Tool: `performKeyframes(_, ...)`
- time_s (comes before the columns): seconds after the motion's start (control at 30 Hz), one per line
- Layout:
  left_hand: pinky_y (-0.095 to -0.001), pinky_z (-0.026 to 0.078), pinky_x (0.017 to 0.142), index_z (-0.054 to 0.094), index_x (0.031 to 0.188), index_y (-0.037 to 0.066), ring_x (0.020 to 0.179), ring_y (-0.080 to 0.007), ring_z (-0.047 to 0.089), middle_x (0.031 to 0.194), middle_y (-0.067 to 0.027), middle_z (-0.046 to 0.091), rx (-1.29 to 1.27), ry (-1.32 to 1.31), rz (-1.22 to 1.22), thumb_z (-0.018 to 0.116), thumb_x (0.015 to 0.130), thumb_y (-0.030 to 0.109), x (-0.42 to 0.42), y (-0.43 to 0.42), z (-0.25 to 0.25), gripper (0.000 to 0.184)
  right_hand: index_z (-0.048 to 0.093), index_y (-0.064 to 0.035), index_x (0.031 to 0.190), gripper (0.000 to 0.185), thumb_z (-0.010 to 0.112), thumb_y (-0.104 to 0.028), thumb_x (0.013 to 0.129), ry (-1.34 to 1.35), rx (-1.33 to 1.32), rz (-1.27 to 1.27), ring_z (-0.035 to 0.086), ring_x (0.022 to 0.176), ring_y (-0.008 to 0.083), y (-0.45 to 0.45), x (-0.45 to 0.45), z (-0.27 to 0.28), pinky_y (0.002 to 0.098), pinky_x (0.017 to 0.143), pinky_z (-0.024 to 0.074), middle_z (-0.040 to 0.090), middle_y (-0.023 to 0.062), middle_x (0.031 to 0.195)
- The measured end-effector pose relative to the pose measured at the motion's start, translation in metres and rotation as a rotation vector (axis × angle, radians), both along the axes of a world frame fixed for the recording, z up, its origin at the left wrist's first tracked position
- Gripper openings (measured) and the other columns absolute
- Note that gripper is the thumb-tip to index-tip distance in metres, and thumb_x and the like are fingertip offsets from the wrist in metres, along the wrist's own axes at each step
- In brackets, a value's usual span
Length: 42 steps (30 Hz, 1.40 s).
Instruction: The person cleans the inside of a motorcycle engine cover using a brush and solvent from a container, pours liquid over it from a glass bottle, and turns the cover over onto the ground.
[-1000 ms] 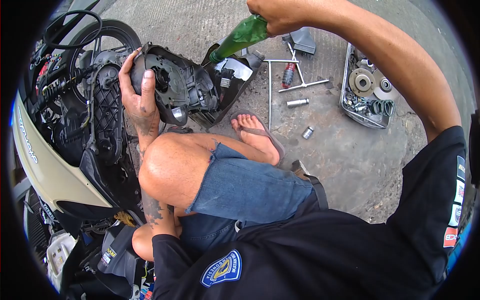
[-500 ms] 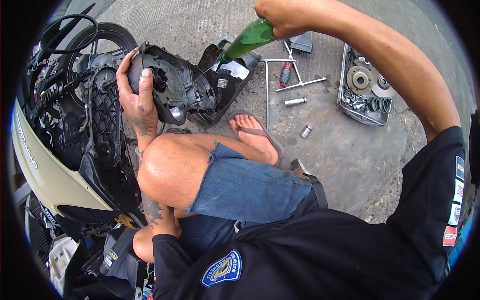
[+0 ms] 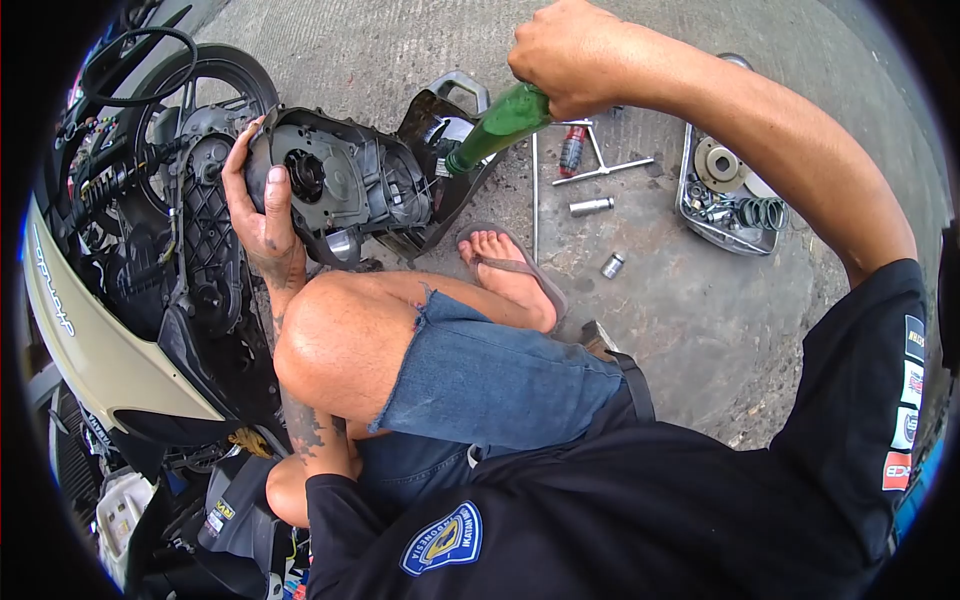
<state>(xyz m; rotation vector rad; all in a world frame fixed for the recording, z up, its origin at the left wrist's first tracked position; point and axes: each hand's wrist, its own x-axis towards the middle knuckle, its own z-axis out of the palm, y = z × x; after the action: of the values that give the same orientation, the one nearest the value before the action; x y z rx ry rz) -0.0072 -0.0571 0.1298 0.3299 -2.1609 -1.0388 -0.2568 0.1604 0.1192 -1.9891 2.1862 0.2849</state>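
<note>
My left hand (image 3: 262, 220) grips the left end of a grey metal engine cover (image 3: 345, 180), thumb on the near side and fingers around its rim. The cover is tilted with its inner side, a round dark opening and ribs, facing up. In my right hand (image 3: 565, 60) is a green bottle (image 3: 500, 128), held by its base end and tipped with its neck down and to the left. The bottle's mouth is near the cover's right end, above a dark cut-open container (image 3: 468, 200). Whether liquid is coming out, I cannot tell.
A partly dismantled motorbike (image 3: 200, 180) stands at the left. On the concrete lie a T-handle wrench (image 3: 605, 170), a red-handled screwdriver (image 3: 573, 150) and two sockets (image 3: 592, 206). Further right is a tray (image 3: 735, 238) of metal parts and springs. My sandalled foot (image 3: 510, 270) is beside the container.
The bottle's mouth has dropped lower and swung slightly right, and my right hand has tipped with it. The cover has turned a little more face-up in my left hand, shifting slightly left and down.
</note>
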Motion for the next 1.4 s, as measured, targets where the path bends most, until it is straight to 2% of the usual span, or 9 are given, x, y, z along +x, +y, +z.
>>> performKeyframes(0.53, -0.0382, 0.041, 0.108, 0.052, 0.135, -0.004, 0.120, -0.0251, 0.055, 0.135, -0.0180, 0.055, -0.053, -0.013, 0.014, 0.060, 0.089, 0.019, -0.001, -0.004, 0.000, 0.053, 0.076, -0.0034, 0.081, 0.022, 0.066, -0.023, 0.076, 0.035, -0.022, -0.070, 0.072, 0.083, 0.0352, -0.003, -0.015, -0.006, 0.0447, 0.069, 0.0563, 0.073, 0.0191, 0.085)
performKeyframes(0.73, -0.0383, 0.040, 0.110, 0.052, 0.136, -0.003, 0.122, -0.0249, 0.054, 0.135, -0.0172, 0.056, 0.027, 0.009, 0.010, 0.060, 0.089, 0.019, -0.002, -0.001, 0.000, 0.052, 0.076, -0.0028, 0.081, 0.024, 0.067, -0.024, 0.075, 0.040, -0.029, -0.068, 0.072, 0.083, 0.0353, 0.004, -0.015, -0.008, 0.0444, 0.070, 0.0564, 0.073, 0.0187, 0.085)
performKeyframes(0.8, -0.0386, 0.039, 0.111, 0.052, 0.136, -0.002, 0.124, -0.0245, 0.054, 0.136, -0.0164, 0.056, -0.068, -0.039, 0.035, 0.060, 0.090, 0.019, -0.001, -0.003, 0.002, 0.052, 0.075, -0.0056, 0.086, 0.027, 0.077, -0.028, 0.072, 0.049, -0.095, -0.189, 0.072, 0.081, 0.0336, 0.015, -0.006, -0.009, 0.0432, 0.072, 0.0571, 0.072, 0.0162, 0.080)
performKeyframes(0.93, -0.0371, 0.041, 0.108, 0.054, 0.135, 0.000, 0.123, -0.0246, 0.055, 0.133, -0.0165, 0.058, -0.132, -0.074, 0.039, 0.063, 0.091, 0.024, -0.003, -0.007, 0.005, 0.051, 0.071, -0.0063, 0.105, 0.047, 0.083, -0.032, 0.067, -0.359, -0.184, -0.450, 0.070, 0.084, 0.0386, 0.069, 0.006, -0.047, 0.0472, 0.078, 0.0538, 0.072, 0.0186, 0.084)
performKeyframes(1.03, -0.0367, 0.045, 0.102, 0.054, 0.134, 0.002, 0.115, -0.0253, 0.059, 0.126, -0.0154, 0.061, -0.151, -0.146, 0.060, 0.067, 0.090, 0.029, -0.004, -0.002, 0.015, 0.053, 0.065, 0.0040, 0.117, 0.061, 0.085, -0.028, 0.068, -0.692, -0.353, -0.594, 0.069, 0.100, 0.0378, 0.119, 0.038, -0.095, 0.0419, 0.088, 0.0519, 0.070, 0.0233, 0.106)
performKeyframes(1.1, -0.0369, 0.046, 0.100, 0.054, 0.133, 0.003, 0.112, -0.0262, 0.060, 0.122, -0.0158, 0.062, -0.157, -0.169, 0.053, 0.067, 0.090, 0.030, -0.004, -0.004, 0.018, 0.052, 0.060, 0.0018, 0.123, 0.067, 0.087, -0.029, 0.069, -0.832, -0.498, -0.734, 0.069, 0.103, 0.0344, 0.156, 0.073, -0.130, 0.0409, 0.092, 0.0514, 0.070, 0.0210, 0.110)
performKeyframes(1.2, -0.0380, 0.046, 0.099, 0.052, 0.133, 0.004, 0.113, -0.0288, 0.060, 0.122, -0.0167, 0.060, -0.165, -0.197, 0.056, 0.067, 0.091, 0.033, -0.006, -0.005, 0.019, 0.053, 0.056, 0.0007, 0.128, 0.066, 0.087, -0.015, 0.072, -1.048, -0.779, -1.052, 0.066, 0.097, 0.0274, 0.212, 0.133, -0.193, 0.0375, 0.091, 0.0501, 0.068, 0.0127, 0.107)
performKeyframes(1.33, -0.0396, 0.046, 0.099, 0.052, 0.133, 0.004, 0.114, -0.0311, 0.060, 0.124, -0.0174, 0.059, -0.193, -0.200, 0.068, 0.067, 0.092, 0.035, -0.009, -0.001, 0.018, 0.054, 0.050, -0.0005, 0.135, 0.073, 0.086, -0.010, 0.072, -0.854, -0.823, -1.353, 0.057, 0.114, 0.0245, 0.276, 0.188, -0.241, 0.0361, 0.098, 0.0451, 0.059, 0.0143, 0.127)
performKeyframes(1.4, -0.0403, 0.046, 0.099, 0.052, 0.133, 0.004, 0.114, -0.0322, 0.060, 0.124, -0.0176, 0.059, -0.213, -0.196, 0.067, 0.066, 0.092, 0.035, -0.012, 0.002, 0.019, 0.054, 0.050, -0.0010, 0.136, 0.073, 0.085, -0.008, 0.073, -0.803, -0.857, -1.453, 0.056, 0.116, 0.0243, 0.306, 0.209, -0.266, 0.0360, 0.101, 0.0438, 0.057, 0.0145, 0.130)
